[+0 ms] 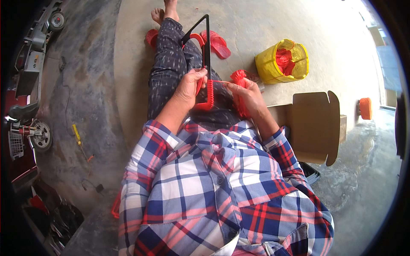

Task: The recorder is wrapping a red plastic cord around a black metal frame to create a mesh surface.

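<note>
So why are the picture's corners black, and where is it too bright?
Head view: the fisheye lens likely makes the black corners; head view, upper right: glare bleaches the floor nearly white; head view, upper middle: the left hand and right hand look fairly clear; head view, lower left: shadow muddies the dark clutter.

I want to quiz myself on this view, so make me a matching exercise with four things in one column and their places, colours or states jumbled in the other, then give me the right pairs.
Column one:
1. Black frame
2. Yellow bin
3. Cardboard box
4. Yellow tool

Column two:
A. Brown, with a raised flap
B. Lying on the floor, on the left side
C. Held in the left hand
D. Has crumpled red material inside

Right pairs: 1-C, 2-D, 3-A, 4-B.
</note>
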A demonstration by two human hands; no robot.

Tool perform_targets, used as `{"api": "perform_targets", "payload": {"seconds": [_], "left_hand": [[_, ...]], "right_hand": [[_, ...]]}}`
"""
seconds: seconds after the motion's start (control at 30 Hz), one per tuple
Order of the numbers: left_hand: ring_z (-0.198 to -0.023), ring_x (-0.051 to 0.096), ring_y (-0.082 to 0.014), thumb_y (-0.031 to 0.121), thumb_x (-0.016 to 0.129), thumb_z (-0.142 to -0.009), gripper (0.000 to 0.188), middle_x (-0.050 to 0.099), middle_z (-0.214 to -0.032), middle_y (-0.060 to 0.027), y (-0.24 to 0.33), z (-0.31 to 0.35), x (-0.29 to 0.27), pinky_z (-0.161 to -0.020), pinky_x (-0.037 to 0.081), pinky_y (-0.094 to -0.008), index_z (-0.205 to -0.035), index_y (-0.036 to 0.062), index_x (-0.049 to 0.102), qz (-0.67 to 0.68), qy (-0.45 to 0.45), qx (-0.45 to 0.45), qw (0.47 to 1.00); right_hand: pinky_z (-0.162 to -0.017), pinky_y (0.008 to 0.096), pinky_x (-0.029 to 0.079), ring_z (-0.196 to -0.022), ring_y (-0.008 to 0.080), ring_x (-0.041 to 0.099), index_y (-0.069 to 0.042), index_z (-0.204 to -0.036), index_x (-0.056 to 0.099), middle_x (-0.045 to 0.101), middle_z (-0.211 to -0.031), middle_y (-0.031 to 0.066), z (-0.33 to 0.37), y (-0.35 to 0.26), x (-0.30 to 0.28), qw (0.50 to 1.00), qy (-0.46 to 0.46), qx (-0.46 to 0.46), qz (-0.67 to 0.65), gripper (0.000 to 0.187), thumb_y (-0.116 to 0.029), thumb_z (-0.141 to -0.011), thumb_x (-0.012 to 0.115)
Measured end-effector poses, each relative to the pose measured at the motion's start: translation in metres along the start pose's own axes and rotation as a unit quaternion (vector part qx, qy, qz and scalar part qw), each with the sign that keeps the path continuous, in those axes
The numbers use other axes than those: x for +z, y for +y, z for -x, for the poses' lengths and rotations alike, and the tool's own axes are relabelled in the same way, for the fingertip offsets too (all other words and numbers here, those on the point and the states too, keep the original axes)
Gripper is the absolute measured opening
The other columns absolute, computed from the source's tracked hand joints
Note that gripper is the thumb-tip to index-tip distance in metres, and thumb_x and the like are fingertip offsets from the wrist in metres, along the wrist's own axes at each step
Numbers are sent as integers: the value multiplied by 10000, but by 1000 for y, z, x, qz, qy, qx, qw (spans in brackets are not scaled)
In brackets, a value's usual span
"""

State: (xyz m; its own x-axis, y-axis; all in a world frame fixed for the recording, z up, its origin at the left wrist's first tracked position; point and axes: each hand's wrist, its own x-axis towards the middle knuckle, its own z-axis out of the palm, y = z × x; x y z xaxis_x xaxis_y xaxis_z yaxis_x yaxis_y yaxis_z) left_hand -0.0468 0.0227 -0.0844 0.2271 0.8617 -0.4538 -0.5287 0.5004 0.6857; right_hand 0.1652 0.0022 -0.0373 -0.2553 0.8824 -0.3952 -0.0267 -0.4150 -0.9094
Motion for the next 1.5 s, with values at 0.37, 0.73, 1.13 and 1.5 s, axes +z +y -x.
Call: {"api": "perform_targets", "payload": {"seconds": [0.37, 0.73, 1.13, 1.5], "left_hand": [[-557, 457, -42, 284, 596, -940, 217, 537, -664, 54, 20, -24, 22, -514, 348, -199, -853, 90, 640, -126, 53, 48, 989], [-564, 406, -26, 203, 621, -924, 200, 513, -635, 56, 27, -36, 24, -514, 314, -209, -859, 18, 656, -145, 74, 99, 982], [-952, 585, -309, 87, 720, -733, 242, 634, -975, -140, 24, 56, 28, -865, 470, -374, -955, 14, 655, -553, -51, 279, 783], [-927, 584, -315, 84, 764, -697, 222, 631, -873, -128, 7, 54, 33, -835, 467, -392, -868, -5, 652, -533, -7, 240, 811]], "right_hand": [[-603, 229, 444, -640, 77, 559, -21, -907, 676, 641, -774, -4, -53, -28, 35, 997, -71, 6, 27, 180, -200, -885, 666], [-546, 230, 436, -575, 65, 511, -52, -828, 602, 555, -664, -22, -12, -19, 50, 996, -25, -6, 80, 163, -187, -888, 670], [-515, 224, 411, -560, 78, 522, -55, -798, 609, 575, -654, -6, -4, -16, 9, 998, -20, 5, -62, 200, -218, -893, 675], [-596, 217, 449, -663, 43, 519, -27, -901, 620, 597, -729, -24, -1, -19, 19, 988, -40, -36, 147, 131, -134, -868, 689]]}}
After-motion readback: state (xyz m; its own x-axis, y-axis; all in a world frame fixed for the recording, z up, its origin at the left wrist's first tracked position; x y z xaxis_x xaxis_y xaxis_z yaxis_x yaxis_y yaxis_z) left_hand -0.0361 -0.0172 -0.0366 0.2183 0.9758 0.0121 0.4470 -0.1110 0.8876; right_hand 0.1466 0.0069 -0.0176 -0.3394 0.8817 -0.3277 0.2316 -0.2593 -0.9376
